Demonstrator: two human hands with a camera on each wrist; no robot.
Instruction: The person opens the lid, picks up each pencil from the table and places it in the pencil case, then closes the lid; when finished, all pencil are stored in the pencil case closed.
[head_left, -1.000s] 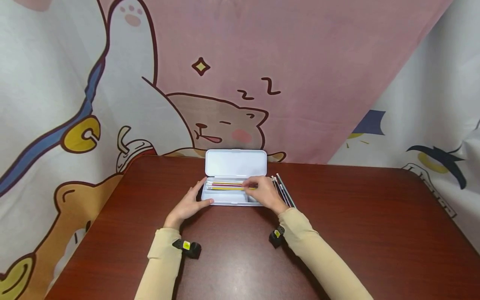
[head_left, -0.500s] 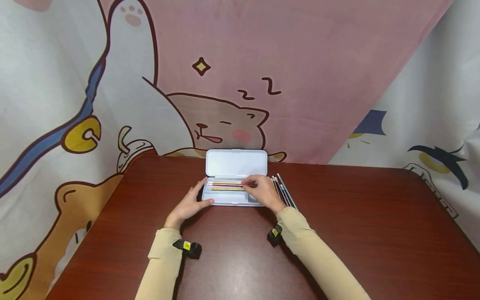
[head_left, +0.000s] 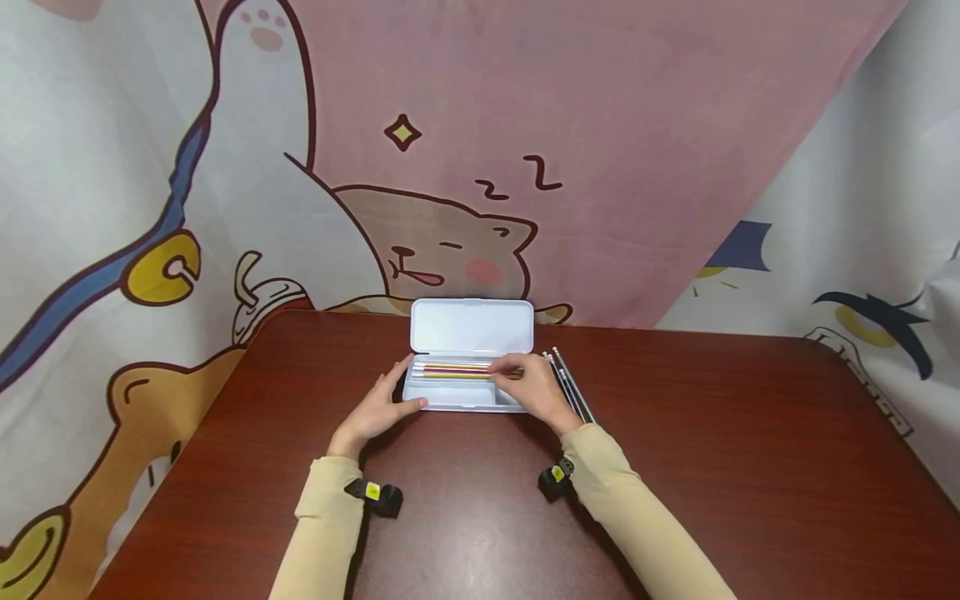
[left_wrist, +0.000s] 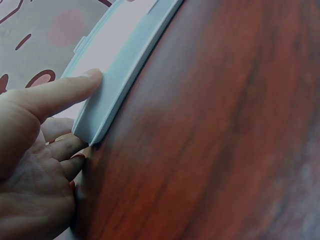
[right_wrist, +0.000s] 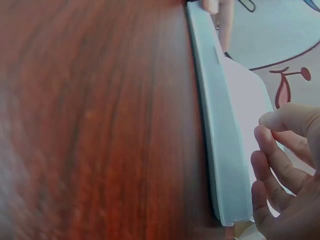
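Observation:
A white pencil case (head_left: 450,396) lies open near the back of the table, its lid (head_left: 472,325) raised against the cloth. Inside, several yellow, red and white pencils (head_left: 452,372) lie side by side in the rear slot. My left hand (head_left: 375,417) grips the case's left end, thumb on the front edge and fingers round the far side. My right hand (head_left: 531,387) is over the right part of the case, fingertips at the pencils' right ends. In the right wrist view its thumb and forefinger tips meet; whether a pencil is between them is hidden.
Several dark and green pencils (head_left: 572,387) lie on the brown table (head_left: 712,467) just right of the case, partly behind my right hand. A printed cartoon cloth (head_left: 637,167) hangs close behind the table's back edge.
My right hand has shifted slightly right along the pencils. The yellow pencil at its fingertips has moved slightly back, against the others in the slot. My left hand has stayed put.

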